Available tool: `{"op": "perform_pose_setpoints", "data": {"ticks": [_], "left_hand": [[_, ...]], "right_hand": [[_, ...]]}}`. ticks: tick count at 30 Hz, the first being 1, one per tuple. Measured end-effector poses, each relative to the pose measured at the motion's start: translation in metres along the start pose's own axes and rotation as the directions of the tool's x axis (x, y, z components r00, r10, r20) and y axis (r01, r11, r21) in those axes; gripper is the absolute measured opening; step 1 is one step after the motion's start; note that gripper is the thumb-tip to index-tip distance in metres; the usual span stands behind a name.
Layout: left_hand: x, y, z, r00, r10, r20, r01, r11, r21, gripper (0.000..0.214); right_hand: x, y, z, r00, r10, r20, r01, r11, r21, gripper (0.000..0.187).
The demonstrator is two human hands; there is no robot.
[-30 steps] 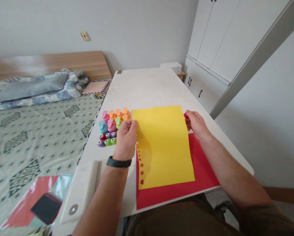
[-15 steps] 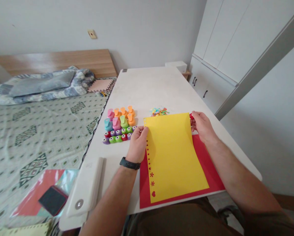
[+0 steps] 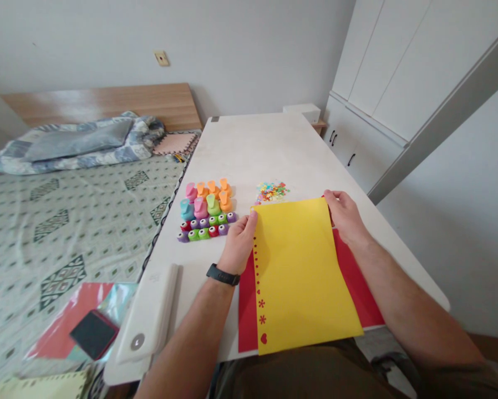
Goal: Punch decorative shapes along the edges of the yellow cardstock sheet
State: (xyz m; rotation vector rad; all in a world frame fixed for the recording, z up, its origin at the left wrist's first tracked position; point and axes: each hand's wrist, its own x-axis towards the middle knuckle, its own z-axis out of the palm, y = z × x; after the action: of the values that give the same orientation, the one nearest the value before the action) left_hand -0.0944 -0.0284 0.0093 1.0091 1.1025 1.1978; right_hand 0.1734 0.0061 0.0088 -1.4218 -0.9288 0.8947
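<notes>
A yellow sheet of paper (image 3: 299, 271) slants over a red sheet (image 3: 247, 321), with a line of punched holes down its left edge: small shapes, flowers and a heart. My left hand (image 3: 239, 244) is closed on its upper left edge, thumb on top. At the upper right corner my right hand (image 3: 345, 217) is closed too, gripping the edge. A bit of something red shows at those fingertips, mostly hidden. Left of the paper stand rows of craft punches (image 3: 206, 208) in orange, pink, green, blue and purple. Beyond the sheet lies a pile of colourful paper cutouts (image 3: 273, 191).
The white table (image 3: 265, 147) runs away towards the wall. A long white device (image 3: 151, 310) lies at its front left. On the bed (image 3: 91, 221) are a plastic bag of coloured sheets (image 3: 61, 327) and a dark pad (image 3: 94, 334). White cabinets (image 3: 357, 133) stand right.
Both hands have drawn the yellow sheet slightly towards me and to the right. Its lower edge now passes the red sheet's front edge. The view has shifted a little.
</notes>
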Motion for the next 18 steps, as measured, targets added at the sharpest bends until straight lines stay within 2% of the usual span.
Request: {"op": "perform_pose_setpoints", "data": {"ticks": [8,18], "left_hand": [[-0.001,0.000,0.000,0.999,0.013,0.039,-0.013,1.000,0.012,0.041],[0.000,-0.003,-0.003,0.999,0.039,-0.013,-0.038,0.993,0.111,0.040]], "right_hand": [[0.001,0.006,0.001,1.000,-0.004,0.012,0.004,0.999,-0.033,0.050],[0.011,0.017,-0.001,0.995,-0.081,-0.056,0.075,0.993,-0.094,0.050]]}}
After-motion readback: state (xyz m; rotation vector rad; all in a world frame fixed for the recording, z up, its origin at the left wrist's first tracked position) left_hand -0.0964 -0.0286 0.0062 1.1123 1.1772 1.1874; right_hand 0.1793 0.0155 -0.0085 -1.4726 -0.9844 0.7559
